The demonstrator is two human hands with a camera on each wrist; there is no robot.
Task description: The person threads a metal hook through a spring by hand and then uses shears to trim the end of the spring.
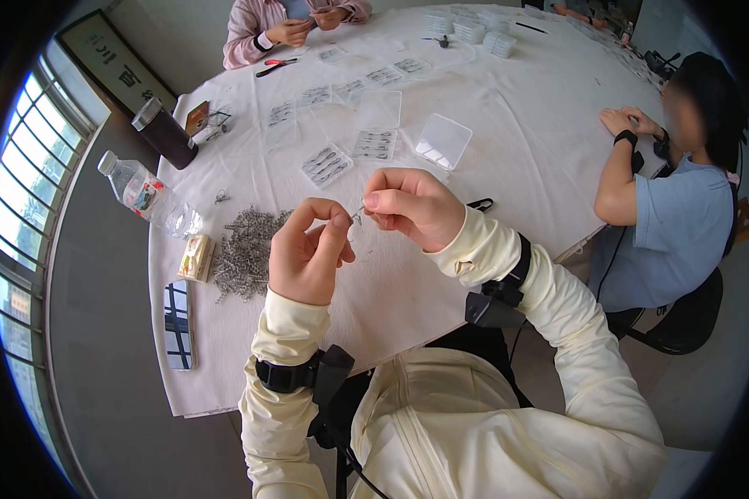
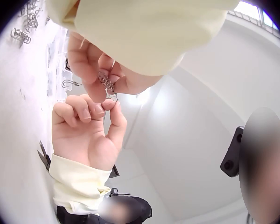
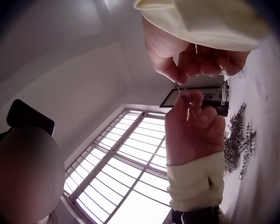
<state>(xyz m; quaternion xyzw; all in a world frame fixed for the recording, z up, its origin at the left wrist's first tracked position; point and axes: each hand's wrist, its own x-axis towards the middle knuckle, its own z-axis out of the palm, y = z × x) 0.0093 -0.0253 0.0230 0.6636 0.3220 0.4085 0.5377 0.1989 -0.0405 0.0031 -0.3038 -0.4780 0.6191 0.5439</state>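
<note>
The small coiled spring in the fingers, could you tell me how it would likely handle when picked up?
The spring looks tiny and thin-wired, so probably light and easily dropped. The left hand and right hand pinch it by fingertips, so it likely needs a fine grip.

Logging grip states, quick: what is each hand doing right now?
Left hand: closed, pinching a small metal spring.
Right hand: closed, pinching the same spring at its other end.
</note>
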